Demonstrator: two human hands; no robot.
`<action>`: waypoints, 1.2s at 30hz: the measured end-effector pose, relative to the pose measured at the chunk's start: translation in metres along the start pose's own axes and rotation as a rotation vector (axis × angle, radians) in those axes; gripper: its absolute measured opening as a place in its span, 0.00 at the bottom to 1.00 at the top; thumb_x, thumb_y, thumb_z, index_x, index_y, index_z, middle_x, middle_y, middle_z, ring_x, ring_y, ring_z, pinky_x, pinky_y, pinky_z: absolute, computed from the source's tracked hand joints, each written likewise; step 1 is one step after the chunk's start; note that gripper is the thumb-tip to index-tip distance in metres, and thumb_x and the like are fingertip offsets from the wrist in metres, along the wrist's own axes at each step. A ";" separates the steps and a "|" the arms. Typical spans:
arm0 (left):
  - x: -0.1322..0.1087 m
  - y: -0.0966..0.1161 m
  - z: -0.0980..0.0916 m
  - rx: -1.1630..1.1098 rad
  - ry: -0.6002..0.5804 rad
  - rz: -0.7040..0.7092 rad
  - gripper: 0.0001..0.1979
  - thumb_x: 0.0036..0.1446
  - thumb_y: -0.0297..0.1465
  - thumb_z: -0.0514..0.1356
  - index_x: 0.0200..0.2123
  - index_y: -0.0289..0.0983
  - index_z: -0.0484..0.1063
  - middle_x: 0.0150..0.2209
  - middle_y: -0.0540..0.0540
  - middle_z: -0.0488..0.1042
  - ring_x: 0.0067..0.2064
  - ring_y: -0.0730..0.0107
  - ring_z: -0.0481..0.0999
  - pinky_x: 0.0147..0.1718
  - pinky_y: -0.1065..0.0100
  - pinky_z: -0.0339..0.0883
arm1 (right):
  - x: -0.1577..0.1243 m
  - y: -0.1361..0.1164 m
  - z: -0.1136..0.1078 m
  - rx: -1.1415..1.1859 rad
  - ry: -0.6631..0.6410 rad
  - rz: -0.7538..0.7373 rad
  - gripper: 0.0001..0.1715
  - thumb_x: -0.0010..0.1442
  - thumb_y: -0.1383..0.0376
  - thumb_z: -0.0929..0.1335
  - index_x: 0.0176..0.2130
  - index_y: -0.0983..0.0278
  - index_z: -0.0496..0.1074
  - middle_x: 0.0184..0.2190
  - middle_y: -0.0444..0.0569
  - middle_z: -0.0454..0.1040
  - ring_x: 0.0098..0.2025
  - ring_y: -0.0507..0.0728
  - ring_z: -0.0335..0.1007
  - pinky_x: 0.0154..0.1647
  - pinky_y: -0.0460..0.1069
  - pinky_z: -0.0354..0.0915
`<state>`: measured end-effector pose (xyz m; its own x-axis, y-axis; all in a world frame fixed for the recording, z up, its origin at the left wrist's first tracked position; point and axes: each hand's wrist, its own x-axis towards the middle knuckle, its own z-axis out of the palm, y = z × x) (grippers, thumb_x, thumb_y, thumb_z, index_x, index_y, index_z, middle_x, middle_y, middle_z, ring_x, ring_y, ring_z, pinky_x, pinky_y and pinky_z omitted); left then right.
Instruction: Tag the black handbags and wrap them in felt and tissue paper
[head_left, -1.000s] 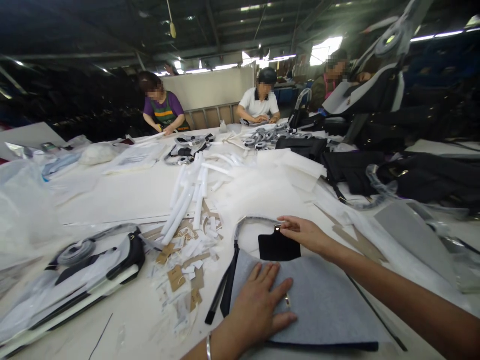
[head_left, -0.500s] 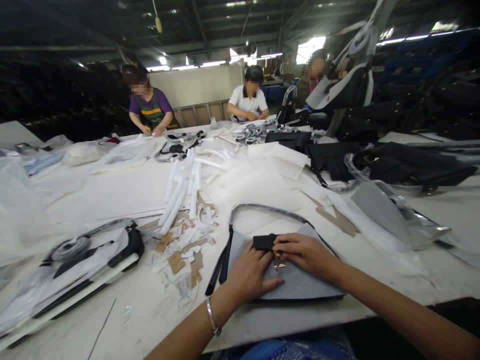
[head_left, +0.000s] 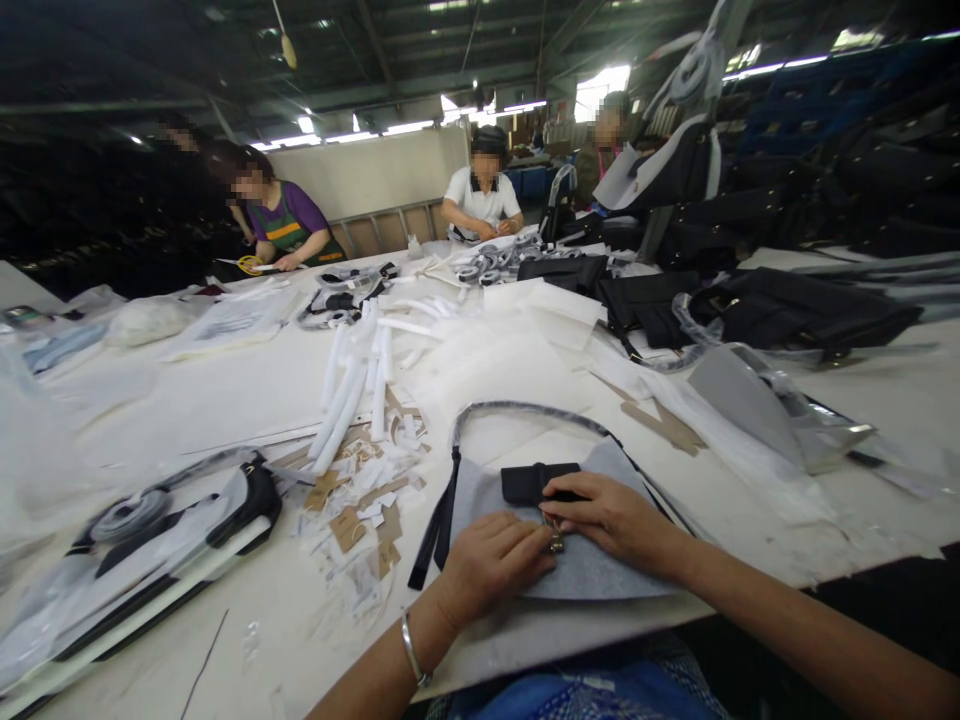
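Note:
A black handbag lies flat before me, a grey sheet (head_left: 480, 487) over its front and its clear-wrapped handle (head_left: 525, 407) arching away from me. On the sheet rests a short black closure strap (head_left: 517, 485), with a gold clasp (head_left: 556, 543) below it. My left hand (head_left: 491, 562) is closed at the clasp from the left, its fingertips together and its thumb hidden. From the right, my right hand (head_left: 615, 517) pinches the upper part of the clasp, its fingers lying over the strap's right end.
Paper tags (head_left: 346, 528) and white foam tubes (head_left: 346, 405) lie left of the handbag. Another wrapped bag (head_left: 180, 560) is at the far left. Black bags (head_left: 810, 310) are piled at the right. Co-workers stand across the table, one holding yellow-handled scissors (head_left: 250, 264).
My left hand has left the black strap and come down to the gold clasp. My right fingers have shifted slightly lower. The purple-sleeved co-worker has turned leftward, scissors now showing.

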<state>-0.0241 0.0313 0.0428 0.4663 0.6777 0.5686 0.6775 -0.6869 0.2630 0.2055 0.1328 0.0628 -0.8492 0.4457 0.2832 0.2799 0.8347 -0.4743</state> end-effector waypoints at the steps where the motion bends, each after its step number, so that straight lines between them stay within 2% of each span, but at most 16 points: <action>1: 0.000 0.000 -0.001 -0.013 0.000 0.038 0.16 0.65 0.32 0.60 0.55 0.39 0.69 0.43 0.46 0.81 0.43 0.68 0.80 0.45 0.66 0.74 | 0.000 0.000 0.001 -0.005 0.010 0.002 0.18 0.67 0.61 0.68 0.56 0.55 0.75 0.54 0.53 0.74 0.55 0.60 0.70 0.57 0.57 0.67; 4: -0.001 -0.001 -0.003 -0.037 0.023 0.077 0.16 0.66 0.30 0.59 0.57 0.39 0.68 0.44 0.46 0.81 0.44 0.69 0.80 0.44 0.68 0.75 | 0.000 0.001 0.001 -0.021 0.026 0.001 0.19 0.67 0.61 0.68 0.56 0.55 0.74 0.55 0.52 0.74 0.56 0.60 0.69 0.58 0.57 0.66; 9: -0.001 -0.003 -0.001 -0.056 0.058 0.035 0.15 0.65 0.31 0.61 0.54 0.37 0.69 0.43 0.44 0.81 0.43 0.68 0.81 0.43 0.67 0.76 | 0.001 -0.001 -0.001 -0.048 -0.002 -0.009 0.18 0.67 0.60 0.68 0.55 0.54 0.75 0.55 0.52 0.74 0.55 0.61 0.70 0.56 0.57 0.66; 13: -0.003 -0.003 0.000 -0.065 0.041 0.024 0.14 0.65 0.31 0.60 0.53 0.37 0.71 0.43 0.45 0.81 0.43 0.69 0.81 0.43 0.67 0.76 | 0.003 -0.003 0.000 -0.063 -0.039 -0.005 0.18 0.67 0.60 0.68 0.56 0.53 0.74 0.55 0.52 0.73 0.55 0.61 0.69 0.55 0.57 0.65; 16: -0.001 -0.002 -0.002 -0.072 -0.025 0.042 0.12 0.66 0.33 0.60 0.51 0.38 0.73 0.43 0.46 0.81 0.44 0.68 0.80 0.43 0.67 0.75 | 0.003 -0.003 0.001 -0.086 -0.096 -0.019 0.18 0.66 0.61 0.69 0.56 0.54 0.75 0.54 0.53 0.73 0.54 0.62 0.69 0.55 0.58 0.64; 22: 0.010 0.005 -0.013 -0.100 -0.248 0.008 0.12 0.68 0.36 0.55 0.49 0.39 0.74 0.45 0.46 0.80 0.45 0.67 0.80 0.45 0.67 0.74 | 0.006 -0.007 -0.004 -0.105 -0.215 -0.006 0.20 0.64 0.63 0.70 0.55 0.56 0.75 0.56 0.55 0.71 0.56 0.65 0.67 0.56 0.61 0.63; 24: 0.013 0.009 -0.018 -0.105 -0.313 -0.020 0.13 0.68 0.36 0.55 0.52 0.39 0.72 0.46 0.46 0.79 0.46 0.68 0.79 0.46 0.68 0.73 | 0.007 -0.008 -0.005 -0.068 -0.223 0.030 0.20 0.63 0.62 0.71 0.55 0.56 0.75 0.56 0.54 0.71 0.56 0.65 0.67 0.57 0.61 0.63; 27: 0.014 0.020 -0.021 -0.088 -0.366 -0.066 0.13 0.68 0.33 0.55 0.54 0.37 0.69 0.46 0.46 0.78 0.46 0.67 0.78 0.46 0.68 0.74 | 0.006 -0.011 -0.001 -0.031 -0.186 0.082 0.14 0.64 0.61 0.71 0.50 0.55 0.79 0.54 0.52 0.73 0.55 0.63 0.68 0.55 0.58 0.64; 30: 0.007 0.028 -0.016 -0.055 -0.381 -0.140 0.14 0.66 0.29 0.55 0.54 0.37 0.68 0.47 0.45 0.77 0.47 0.64 0.77 0.47 0.66 0.74 | 0.004 -0.014 0.008 -0.081 -0.109 0.065 0.12 0.65 0.64 0.69 0.48 0.59 0.79 0.51 0.53 0.75 0.51 0.61 0.70 0.51 0.56 0.66; 32: 0.000 0.027 -0.006 -0.027 -0.358 -0.134 0.17 0.64 0.29 0.57 0.56 0.37 0.66 0.48 0.44 0.77 0.47 0.62 0.77 0.47 0.66 0.75 | 0.004 -0.014 0.014 -0.132 -0.083 -0.019 0.11 0.67 0.66 0.67 0.46 0.61 0.78 0.47 0.52 0.77 0.47 0.60 0.71 0.48 0.55 0.67; 36: -0.016 0.014 0.020 0.058 -0.231 -0.027 0.19 0.65 0.35 0.57 0.57 0.36 0.66 0.46 0.44 0.79 0.43 0.63 0.80 0.44 0.68 0.77 | 0.014 -0.010 0.017 -0.189 -0.195 -0.183 0.08 0.67 0.68 0.67 0.39 0.64 0.77 0.38 0.49 0.78 0.40 0.57 0.71 0.40 0.50 0.65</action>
<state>-0.0112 0.0161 0.0214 0.5613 0.7420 0.3667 0.7195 -0.6564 0.2268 0.1827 0.1256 0.0569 -0.9577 0.2276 0.1760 0.1773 0.9486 -0.2622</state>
